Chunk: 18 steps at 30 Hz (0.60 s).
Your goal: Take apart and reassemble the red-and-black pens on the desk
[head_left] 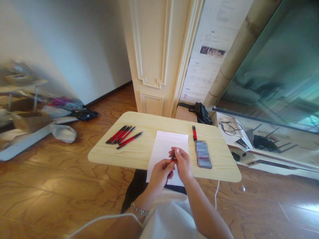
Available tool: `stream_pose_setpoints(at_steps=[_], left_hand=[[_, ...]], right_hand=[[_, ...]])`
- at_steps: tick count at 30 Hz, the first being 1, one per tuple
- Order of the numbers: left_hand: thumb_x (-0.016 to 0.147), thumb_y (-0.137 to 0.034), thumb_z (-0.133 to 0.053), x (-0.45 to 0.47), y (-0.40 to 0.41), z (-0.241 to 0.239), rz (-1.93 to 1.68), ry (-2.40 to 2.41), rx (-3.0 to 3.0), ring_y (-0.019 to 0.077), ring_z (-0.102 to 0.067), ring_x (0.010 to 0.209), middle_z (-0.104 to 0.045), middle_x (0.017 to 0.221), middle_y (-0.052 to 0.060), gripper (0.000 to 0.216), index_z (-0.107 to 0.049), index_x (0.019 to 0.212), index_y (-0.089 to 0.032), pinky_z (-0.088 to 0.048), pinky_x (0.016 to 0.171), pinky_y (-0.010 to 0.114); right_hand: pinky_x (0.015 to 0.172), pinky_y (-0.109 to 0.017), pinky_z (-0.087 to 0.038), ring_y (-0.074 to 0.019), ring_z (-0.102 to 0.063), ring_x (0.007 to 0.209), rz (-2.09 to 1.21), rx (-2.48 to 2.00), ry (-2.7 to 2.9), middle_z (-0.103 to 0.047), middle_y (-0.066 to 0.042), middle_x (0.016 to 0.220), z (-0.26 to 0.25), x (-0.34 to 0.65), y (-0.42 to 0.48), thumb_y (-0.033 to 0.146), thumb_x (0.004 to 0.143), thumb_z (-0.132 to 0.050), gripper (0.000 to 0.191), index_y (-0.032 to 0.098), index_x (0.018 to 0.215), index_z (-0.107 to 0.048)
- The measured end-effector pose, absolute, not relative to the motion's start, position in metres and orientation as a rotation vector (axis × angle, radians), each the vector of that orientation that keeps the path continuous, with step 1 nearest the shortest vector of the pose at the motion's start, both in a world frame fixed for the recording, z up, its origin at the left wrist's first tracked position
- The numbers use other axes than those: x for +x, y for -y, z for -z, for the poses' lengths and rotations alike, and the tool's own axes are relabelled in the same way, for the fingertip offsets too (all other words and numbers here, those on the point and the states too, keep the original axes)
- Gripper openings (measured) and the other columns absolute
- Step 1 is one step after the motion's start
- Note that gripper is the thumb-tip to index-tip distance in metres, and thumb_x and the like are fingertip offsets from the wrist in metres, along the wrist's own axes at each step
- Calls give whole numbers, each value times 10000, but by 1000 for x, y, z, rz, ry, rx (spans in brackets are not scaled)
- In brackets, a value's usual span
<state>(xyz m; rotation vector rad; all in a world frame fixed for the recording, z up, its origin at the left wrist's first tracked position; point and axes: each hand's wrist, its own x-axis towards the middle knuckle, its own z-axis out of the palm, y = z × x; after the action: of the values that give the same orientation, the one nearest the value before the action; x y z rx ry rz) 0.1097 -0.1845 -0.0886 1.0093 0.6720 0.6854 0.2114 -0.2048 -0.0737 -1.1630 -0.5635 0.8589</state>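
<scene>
Your fingers are closed in a narrow pinch from both sides on one red-and-black pen (172, 160). Your left hand (160, 171) grips it along the barrel, thumb on top, and your right hand (183, 163) has thumb and fingertips at its upper, dark end. Your knuckles hide much of it, so I can't tell whether you're twisting, fitting or simply steadying that end. The step in hand looks like two-handed work on this single pen; the next move seems to call for a firm left hold, with the right fingertips kept in line with the barrel.

The pen is above the white sheet (170, 141) near your edge of the counter (136, 159). To your left lies a group of similar pens (122, 134); to your right, two more pens (194, 133) lie just beyond the phone (203, 154).
</scene>
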Motion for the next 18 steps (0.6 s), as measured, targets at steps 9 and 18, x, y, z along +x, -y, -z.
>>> stream_pose_setpoints(at_steps=[9, 18], left_hand=[[798, -474, -579, 106, 189, 91, -590, -567, 862, 59, -414, 435, -535, 630, 1, 349, -602, 825, -127, -279, 403, 194], [792, -429, -612, 105, 187, 93, -608, -597, 944, 66, -448, 483, -559, 652, 10, 307, -609, 835, -126, -312, 448, 198]], right_hand=[[363, -206, -331, -99, -477, 483, -1154, -1028, 505, -640, -58, 785, 76, 214, 209, 498, 797, -552, 379, 172, 976, -625], [462, -212, -361, -97, -487, 538, -945, -1138, 556, -604, -20, 696, 79, 217, 206, 432, 759, -635, 271, 168, 818, -620]])
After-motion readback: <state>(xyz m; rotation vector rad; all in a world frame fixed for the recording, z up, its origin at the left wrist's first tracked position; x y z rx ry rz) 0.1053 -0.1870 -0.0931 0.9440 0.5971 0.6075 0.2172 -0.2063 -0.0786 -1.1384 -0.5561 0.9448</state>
